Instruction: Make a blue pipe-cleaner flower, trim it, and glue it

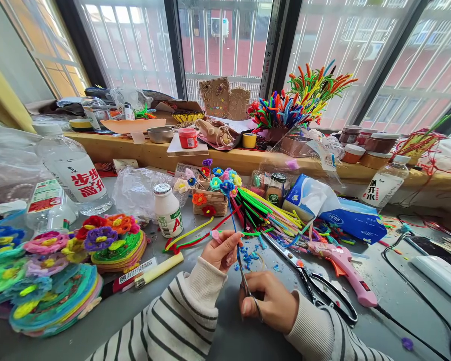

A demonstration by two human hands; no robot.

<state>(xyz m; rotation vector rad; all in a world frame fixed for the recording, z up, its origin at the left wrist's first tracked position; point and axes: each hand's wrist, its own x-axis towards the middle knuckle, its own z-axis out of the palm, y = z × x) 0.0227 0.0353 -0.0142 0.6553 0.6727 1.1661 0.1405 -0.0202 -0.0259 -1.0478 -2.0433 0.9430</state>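
Observation:
My left hand (pixel 221 249) pinches the thin blue stem of a pipe-cleaner flower (pixel 227 187), whose blue and yellow head stands up above my fingers. My right hand (pixel 271 302) is closed on the handles of small scissors (pixel 243 277), whose blades point up at the stem just below my left fingers. Both arms wear white sleeves with dark stripes. Small blue fuzz scraps (pixel 250 256) lie on the grey table (pixel 394 296) beside the hands.
Large black-handled scissors (pixel 315 288) and a pink glue gun (pixel 345 268) lie right of my hands. A bundle of coloured pipe cleaners (pixel 270 215), a small basket of flowers (pixel 210 198), a white bottle (pixel 168 209), stacked flower coasters (pixel 52 281) and a utility knife (pixel 146 273) surround them.

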